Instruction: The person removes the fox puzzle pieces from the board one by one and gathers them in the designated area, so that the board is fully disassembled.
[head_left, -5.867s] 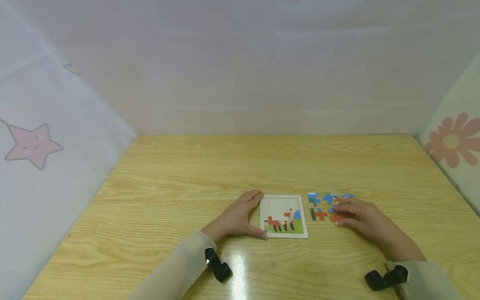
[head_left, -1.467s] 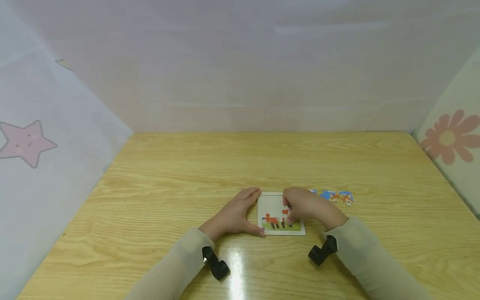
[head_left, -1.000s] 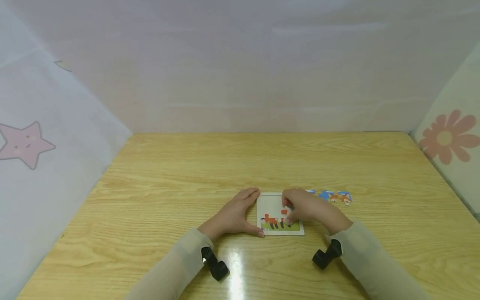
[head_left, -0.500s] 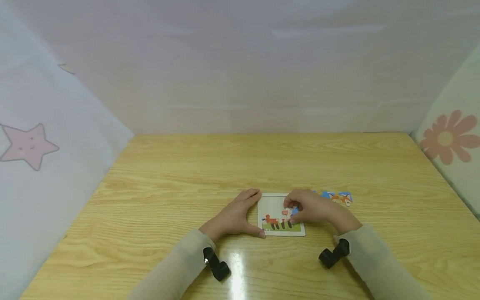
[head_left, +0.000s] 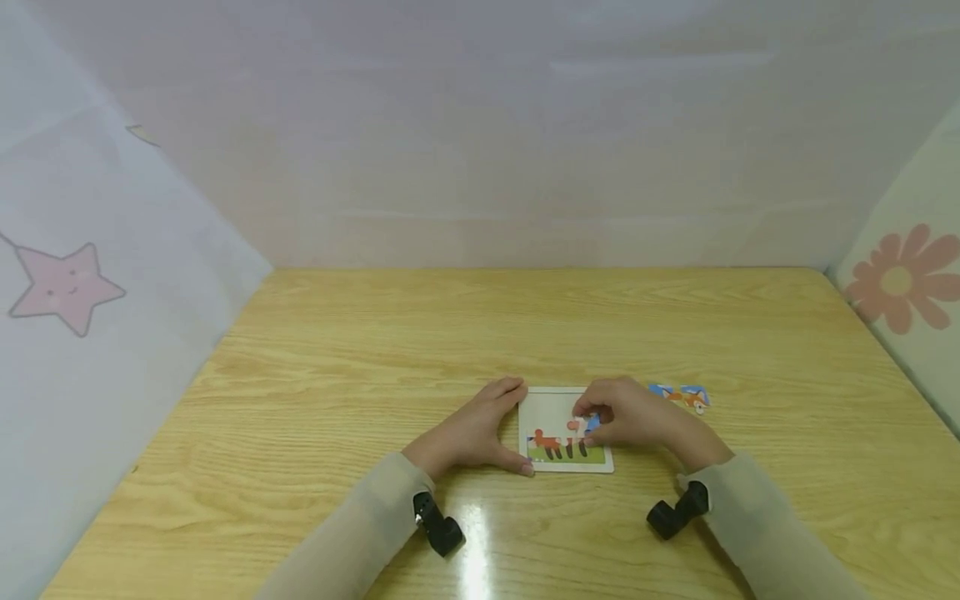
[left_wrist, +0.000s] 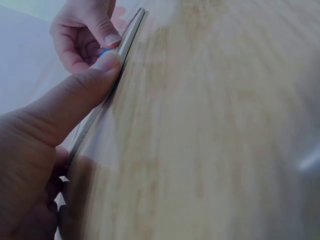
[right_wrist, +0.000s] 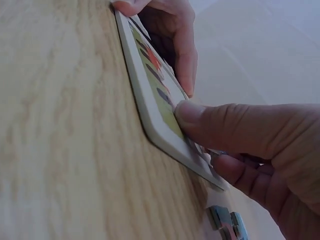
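A square puzzle tray [head_left: 542, 408] with a white rim lies on the table, its lower part filled with orange animal and green grass pieces [head_left: 549, 450]. My left hand [head_left: 472, 425] grips the tray's left side, thumb at the near corner and fingers at the far one. Over the tray's right side, my right hand [head_left: 630, 412] pinches a blue and white puzzle piece [head_left: 592, 422] between thumb and fingers. Up close in the right wrist view, the right thumb [right_wrist: 220, 120] rests against the tray; the piece is mostly hidden.
Loose puzzle pieces [head_left: 692, 397] with an orange fox face and blue sky lie right of the tray, partly behind the right hand. The wooden table [head_left: 420, 325] stretches toward a pale cloth backdrop [head_left: 525, 167].
My right hand has come left from the loose pieces to the tray. Over the last second it shifts slightly right, uncovering more of the blue and white piece. My left hand stays put.
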